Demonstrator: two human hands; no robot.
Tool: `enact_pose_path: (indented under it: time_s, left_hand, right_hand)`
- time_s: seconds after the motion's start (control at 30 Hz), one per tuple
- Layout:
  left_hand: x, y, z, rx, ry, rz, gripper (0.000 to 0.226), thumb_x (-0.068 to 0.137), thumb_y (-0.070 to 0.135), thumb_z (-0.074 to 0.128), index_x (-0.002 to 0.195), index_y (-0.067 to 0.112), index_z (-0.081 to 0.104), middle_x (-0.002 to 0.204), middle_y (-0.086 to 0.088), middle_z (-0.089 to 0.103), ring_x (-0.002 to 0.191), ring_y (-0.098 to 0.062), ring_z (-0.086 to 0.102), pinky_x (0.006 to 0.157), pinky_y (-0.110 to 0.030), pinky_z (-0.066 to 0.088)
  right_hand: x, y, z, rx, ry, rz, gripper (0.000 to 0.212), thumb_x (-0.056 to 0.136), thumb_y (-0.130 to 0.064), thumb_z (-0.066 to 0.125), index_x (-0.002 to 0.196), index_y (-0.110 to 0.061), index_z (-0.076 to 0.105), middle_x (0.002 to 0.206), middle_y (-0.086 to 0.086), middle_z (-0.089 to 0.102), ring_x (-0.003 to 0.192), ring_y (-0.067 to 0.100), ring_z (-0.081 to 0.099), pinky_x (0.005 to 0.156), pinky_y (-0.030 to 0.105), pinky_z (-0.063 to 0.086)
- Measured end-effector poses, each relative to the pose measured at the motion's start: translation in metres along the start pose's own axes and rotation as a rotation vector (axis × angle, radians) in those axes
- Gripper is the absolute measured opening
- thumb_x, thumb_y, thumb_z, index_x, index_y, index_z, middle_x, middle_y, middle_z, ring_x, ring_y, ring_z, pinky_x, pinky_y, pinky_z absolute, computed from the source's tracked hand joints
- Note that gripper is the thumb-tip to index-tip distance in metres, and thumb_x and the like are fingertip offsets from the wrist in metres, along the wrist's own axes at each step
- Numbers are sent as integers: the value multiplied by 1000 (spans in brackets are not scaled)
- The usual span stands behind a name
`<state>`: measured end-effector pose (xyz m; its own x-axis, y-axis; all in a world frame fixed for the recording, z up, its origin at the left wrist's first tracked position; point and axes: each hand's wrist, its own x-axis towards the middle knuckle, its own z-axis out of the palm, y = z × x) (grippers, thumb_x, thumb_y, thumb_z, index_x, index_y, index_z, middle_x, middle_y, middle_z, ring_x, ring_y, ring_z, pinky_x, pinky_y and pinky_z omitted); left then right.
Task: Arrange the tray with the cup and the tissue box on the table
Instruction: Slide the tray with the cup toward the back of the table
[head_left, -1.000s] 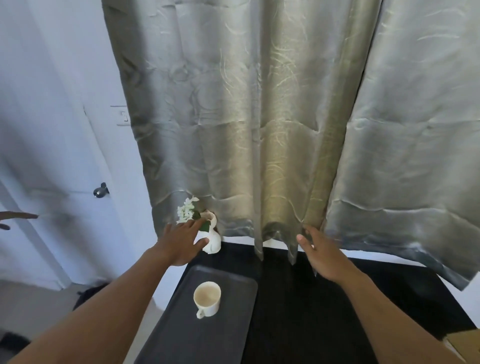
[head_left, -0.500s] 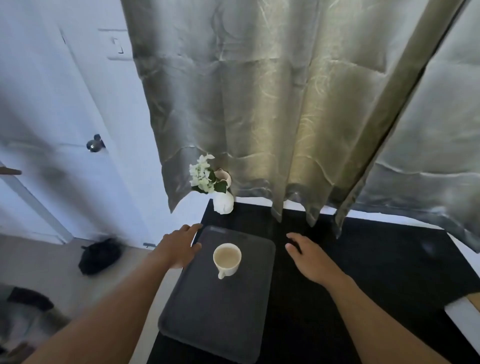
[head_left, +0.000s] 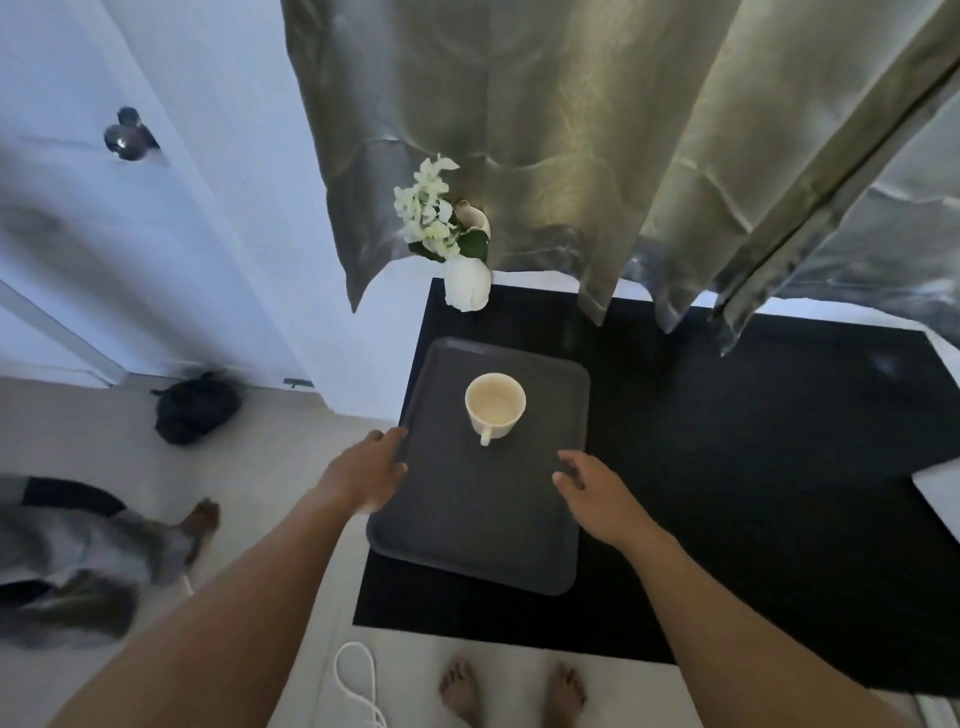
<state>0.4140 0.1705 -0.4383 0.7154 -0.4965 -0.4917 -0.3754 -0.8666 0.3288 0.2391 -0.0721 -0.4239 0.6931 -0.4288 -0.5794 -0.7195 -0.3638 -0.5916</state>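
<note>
A dark grey tray (head_left: 483, 519) lies on the black table (head_left: 727, 467) near its left edge. On the far half of the tray stands a cream cup (head_left: 494, 406), upright, handle toward me. My left hand (head_left: 366, 470) is at the tray's left rim, fingers spread, holding nothing. Over the tray's right rim hovers my right hand (head_left: 592, 488), fingers apart and empty. No tissue box is in view.
A white vase with white flowers (head_left: 457, 249) stands at the table's far left corner. Grey-green curtains (head_left: 597, 156) hang over the far edge. A white object (head_left: 940, 493) sits at the right edge. Another person's foot (head_left: 200, 525) and a black bag (head_left: 195, 405) are on the floor left.
The view has tilted down. Both hands have drawn back from the vase and the curtain to the tray's two sides. The tray and cup have not moved.
</note>
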Motion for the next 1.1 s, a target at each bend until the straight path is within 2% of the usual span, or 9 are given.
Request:
enact_pose_path:
  time_s: [0.13,0.3,0.47,0.57,0.63,0.73,0.87,0.97,1.1]
  left_hand:
    - [0,-6,16,-40,-14,-30,53,98,34,44,148,24,32,143,-7,46,120,-34,55,97,-47,49]
    - [4,-7,32,-57,7,-63,44,97,32,45,138,15,42,129,-11,52,111,-37,59,92,-47,49]
    - [11,-4,37,-109,36,-155,44,99,31,46,135,5,45,134,-18,49,117,-39,54,97,-48,45]
    - [13,-3,38,-122,8,-217,42,100,29,43,129,0,50,130,-20,51,115,-39,54,94,-46,45]
    - [15,-5,39,-222,-1,-270,38,99,24,41,122,-3,56,123,-20,57,107,-38,57,86,-43,47]
    - [24,-12,34,-501,-19,-406,28,95,16,44,103,-3,63,109,-18,66,93,-34,62,75,-41,53]
    - [23,0,27,-793,-87,-477,22,100,17,42,106,5,60,104,-10,62,98,-29,60,75,-41,51]
    - [19,11,30,-903,-112,-479,23,100,16,38,107,6,58,96,-8,63,84,-23,59,69,-38,48]
    - [20,19,39,-952,-151,-468,26,101,20,36,110,10,58,104,-8,64,92,-25,60,81,-43,49]
  right_hand:
    - [-5,17,25,112,-7,143,63,98,-38,50,154,-22,26,159,4,28,142,26,36,114,43,36]
    - [-10,34,46,248,-23,321,69,97,-38,53,154,-15,22,156,8,33,139,30,41,111,44,39]
    - [-9,37,49,315,-14,396,69,98,-37,51,155,-14,18,158,10,33,142,30,37,111,43,36]
    - [-8,42,49,355,-7,435,70,99,-36,48,156,-14,15,159,11,32,142,31,36,111,44,35]
    - [-8,45,50,379,-5,458,68,100,-34,48,156,-16,14,159,10,30,142,32,36,112,45,36]
    - [-8,48,51,450,20,481,66,99,-33,48,156,-20,17,158,9,33,138,32,40,110,48,39]
    - [-7,54,45,536,97,536,61,99,-35,47,154,-23,24,154,9,37,135,33,42,109,51,41]
    - [-6,60,37,595,141,565,56,100,-39,41,152,-22,28,153,9,39,136,32,41,110,51,39]
    - [-3,67,20,677,179,598,55,102,-42,32,152,-20,29,153,9,40,138,32,39,111,49,35]
